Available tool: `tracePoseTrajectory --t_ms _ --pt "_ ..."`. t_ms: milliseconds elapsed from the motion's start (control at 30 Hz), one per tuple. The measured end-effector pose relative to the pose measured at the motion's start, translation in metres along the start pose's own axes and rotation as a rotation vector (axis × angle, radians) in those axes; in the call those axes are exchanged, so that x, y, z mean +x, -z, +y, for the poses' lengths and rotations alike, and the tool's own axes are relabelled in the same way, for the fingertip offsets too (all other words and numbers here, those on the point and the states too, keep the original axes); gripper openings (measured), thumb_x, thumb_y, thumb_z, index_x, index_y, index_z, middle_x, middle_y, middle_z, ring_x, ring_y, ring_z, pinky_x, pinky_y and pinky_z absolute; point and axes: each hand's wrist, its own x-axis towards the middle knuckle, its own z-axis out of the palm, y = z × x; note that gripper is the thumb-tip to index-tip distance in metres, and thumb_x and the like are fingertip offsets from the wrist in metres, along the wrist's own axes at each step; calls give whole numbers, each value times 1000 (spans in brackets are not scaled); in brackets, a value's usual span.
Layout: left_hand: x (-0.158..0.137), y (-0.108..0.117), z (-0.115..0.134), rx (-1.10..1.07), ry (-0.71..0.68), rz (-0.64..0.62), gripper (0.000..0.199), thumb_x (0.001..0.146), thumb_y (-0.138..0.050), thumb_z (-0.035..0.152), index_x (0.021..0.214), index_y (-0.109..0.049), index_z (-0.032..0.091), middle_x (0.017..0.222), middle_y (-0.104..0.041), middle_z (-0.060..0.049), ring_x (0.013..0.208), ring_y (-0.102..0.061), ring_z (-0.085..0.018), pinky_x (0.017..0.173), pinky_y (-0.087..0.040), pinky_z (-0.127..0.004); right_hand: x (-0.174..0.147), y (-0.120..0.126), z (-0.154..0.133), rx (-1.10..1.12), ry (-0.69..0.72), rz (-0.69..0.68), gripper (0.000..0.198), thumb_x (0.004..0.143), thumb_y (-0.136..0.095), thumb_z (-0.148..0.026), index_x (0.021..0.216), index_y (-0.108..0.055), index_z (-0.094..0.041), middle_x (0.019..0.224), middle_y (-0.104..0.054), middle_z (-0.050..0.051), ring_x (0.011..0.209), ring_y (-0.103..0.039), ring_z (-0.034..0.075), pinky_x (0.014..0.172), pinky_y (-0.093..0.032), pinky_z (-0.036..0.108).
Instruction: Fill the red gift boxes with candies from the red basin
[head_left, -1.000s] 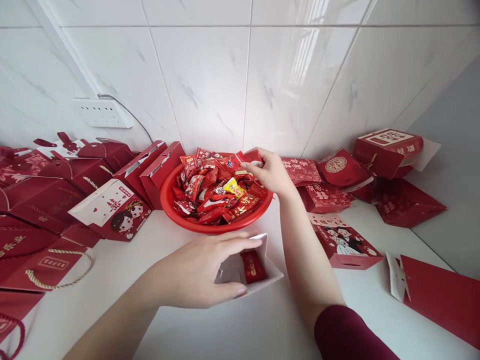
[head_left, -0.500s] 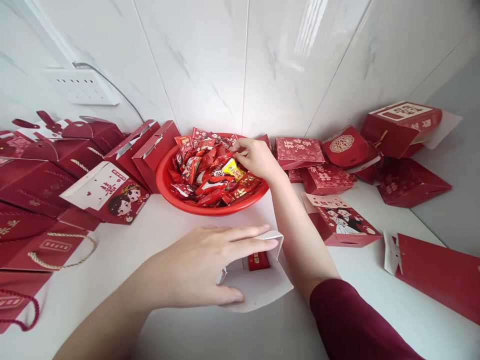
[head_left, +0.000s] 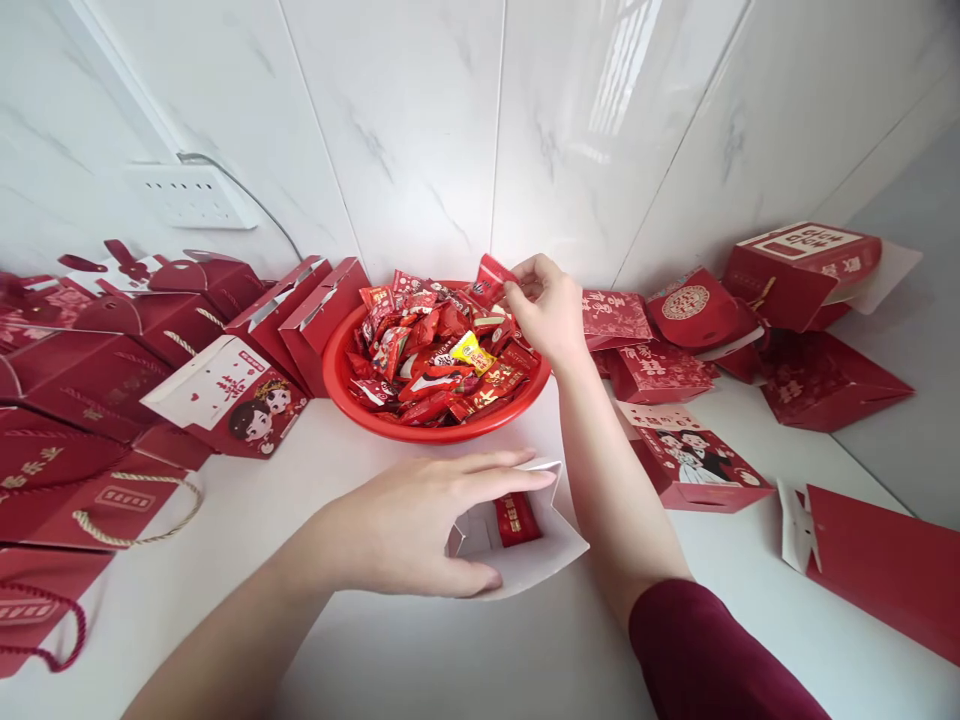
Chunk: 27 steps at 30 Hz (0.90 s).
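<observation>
My left hand (head_left: 427,520) grips the edges of an opened paper gift box (head_left: 532,565), white on the inside, and keeps its mouth apart. Inside that box lies a red wrapped candy (head_left: 517,520). Between the thumb and fingers of my right hand (head_left: 551,305) is a small red candy packet (head_left: 490,281), lifted just above the back right of a red plastic bowl (head_left: 375,425). The bowl is heaped with candies in mostly red wrappers, and one yellow candy (head_left: 472,352) stands out among them.
Folded red gift boxes with rope handles (head_left: 135,510) crowd the left side. A box with cartoon faces (head_left: 232,395) stands left of the bowl. Several more red boxes (head_left: 697,460) lie on the right. Behind is a marbled tile wall (head_left: 420,130) with a socket strip (head_left: 191,195).
My right hand has risen from the bowl with a red candy packet pinched in it. My left hand still holds the box in nearly the same place. The view has shifted slightly.
</observation>
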Motion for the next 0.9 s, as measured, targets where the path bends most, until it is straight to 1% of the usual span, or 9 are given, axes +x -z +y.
tracePoseTrajectory --t_ms 67,133,267,367,467,567,667,767,900 --pt "0 0 0 -10 -3 3 80 79 -69 34 149 -33 43 156 -33 13 145 -33 -23 119 -31 -35 0 1 0 60 53 -186 21 89 -47 -20 102 -64 -18 95 -73 4 90 -68 19 85 -51 32" --pt "0 0 0 -11 1 5 80 79 -68 34 149 -33 43 156 -33 13 145 -33 -22 119 -31 -35 -1 2 1 -54 30 -315 27 91 -44 -17 107 -65 -19 106 -72 3 100 -66 19 91 -48 31" --pt "0 1 -1 -19 10 9 80 78 -69 34 149 -34 44 157 -32 13 144 -34 -23 119 -32 -35 -3 -2 15 -415 -215 -301 31 86 -41 -5 105 -65 -12 105 -71 15 102 -65 26 91 -45 36" --pt "0 1 -2 -32 5 16 80 76 -71 33 148 -36 44 157 -32 11 144 -35 -24 118 -32 -35 -5 -3 25 -458 -272 -369 28 79 -53 -4 104 -64 -9 99 -71 21 96 -66 31 84 -47 36" --pt "0 1 -2 -41 -4 16 80 76 -71 32 148 -36 43 156 -34 11 144 -34 -23 118 -33 -34 -6 0 27 -431 -235 -465 21 79 -62 -11 99 -66 -15 95 -73 14 90 -66 27 79 -46 32" --pt "0 1 -1 -43 2 12 81 76 -71 33 148 -35 43 156 -34 11 144 -34 -23 117 -34 -32 -5 6 23 -394 -174 -482 9 83 -64 -24 90 -67 -19 90 -73 7 84 -65 22 75 -44 29" --pt "-1 2 -1 -43 14 22 81 76 -71 34 148 -36 42 156 -33 10 143 -36 -24 117 -34 -34 -3 11 18 -376 -133 -449 19 85 -63 -35 77 -65 -18 76 -69 4 72 -60 19 68 -42 28" --pt "0 3 -5 -51 10 38 77 78 -69 35 148 -37 40 156 -36 8 144 -34 -25 117 -34 -35 -2 17 9 -338 -116 -411 28 87 -60 -43 74 -64 -18 68 -65 1 65 -58 17 62 -41 28" --pt "4 5 -14 -81 14 31 78 78 -67 35 149 -36 38 156 -36 7 143 -36 -26 110 -42 -32 -5 31 -17 8 -108 -425 26 86 -62 -43 80 -67 -18 75 -69 2 69 -63 19 63 -48 29"
